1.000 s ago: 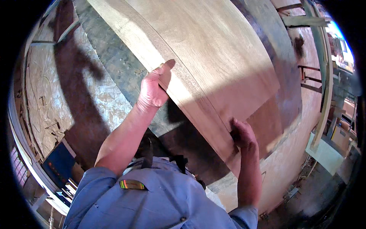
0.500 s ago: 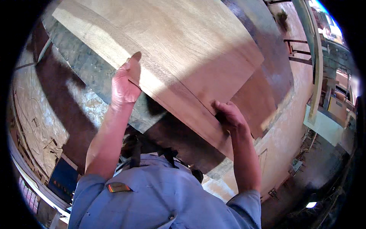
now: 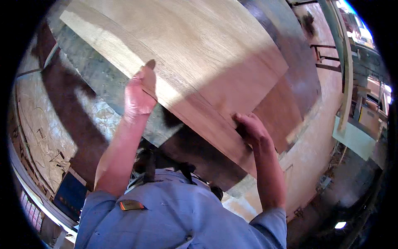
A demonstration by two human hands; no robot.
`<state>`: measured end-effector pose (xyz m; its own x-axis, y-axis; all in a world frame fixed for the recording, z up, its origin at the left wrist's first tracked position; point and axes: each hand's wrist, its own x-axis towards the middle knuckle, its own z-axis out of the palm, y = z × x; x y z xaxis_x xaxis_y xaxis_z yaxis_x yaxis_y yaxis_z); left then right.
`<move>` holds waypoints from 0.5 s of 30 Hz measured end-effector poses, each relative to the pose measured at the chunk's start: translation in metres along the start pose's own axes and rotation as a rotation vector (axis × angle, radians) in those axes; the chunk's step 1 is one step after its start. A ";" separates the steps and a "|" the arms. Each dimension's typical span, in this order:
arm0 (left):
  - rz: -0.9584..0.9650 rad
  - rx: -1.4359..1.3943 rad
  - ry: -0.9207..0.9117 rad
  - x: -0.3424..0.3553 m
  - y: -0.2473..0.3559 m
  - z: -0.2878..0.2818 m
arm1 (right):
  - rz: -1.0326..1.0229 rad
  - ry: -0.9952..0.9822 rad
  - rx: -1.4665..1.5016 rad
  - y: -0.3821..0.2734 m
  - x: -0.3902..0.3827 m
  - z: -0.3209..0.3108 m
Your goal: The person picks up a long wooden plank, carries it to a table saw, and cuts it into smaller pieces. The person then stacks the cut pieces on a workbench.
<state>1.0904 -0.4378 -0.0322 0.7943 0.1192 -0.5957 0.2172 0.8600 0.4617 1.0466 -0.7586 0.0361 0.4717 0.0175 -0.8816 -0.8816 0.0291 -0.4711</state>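
A large pale veneer sheet (image 3: 199,37) lies in front of me, partly in sunlight and partly in shadow. Along its near edge runs a narrow wood strip (image 3: 174,93), with a dark seam between the two. My left hand (image 3: 140,94) grips the strip's near edge, thumb on top and the other fingers mostly hidden. Farther right, my right hand (image 3: 252,129) rests by the seam near the strip's right end. Its fingers are curled in shadow, and whatever they hold, if anything, cannot be made out.
Under the sheet is a dark, worn board (image 3: 95,58). A reddish-brown panel (image 3: 280,112) shows beyond its right corner. Wooden posts (image 3: 345,70) and a pale green board (image 3: 354,139) stand at right. A dark blue panel (image 3: 71,191) is at lower left.
The whole view has shifted slightly. Both hands keep nearly the same places on the wood, and their hold looks unchanged.
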 end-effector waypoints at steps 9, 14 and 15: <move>-0.100 -0.175 -0.049 0.003 -0.008 -0.008 | 0.019 0.057 -0.134 0.002 0.006 -0.001; -0.080 -0.144 -0.078 0.005 -0.010 -0.014 | -0.067 0.119 -0.086 0.009 0.008 0.004; -0.078 -0.164 -0.141 0.004 -0.011 -0.015 | -0.074 0.130 -0.081 0.009 0.007 0.005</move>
<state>1.0830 -0.4390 -0.0498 0.8529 -0.0114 -0.5219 0.1948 0.9345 0.2980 1.0415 -0.7534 0.0258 0.5337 -0.1116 -0.8383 -0.8456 -0.0552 -0.5310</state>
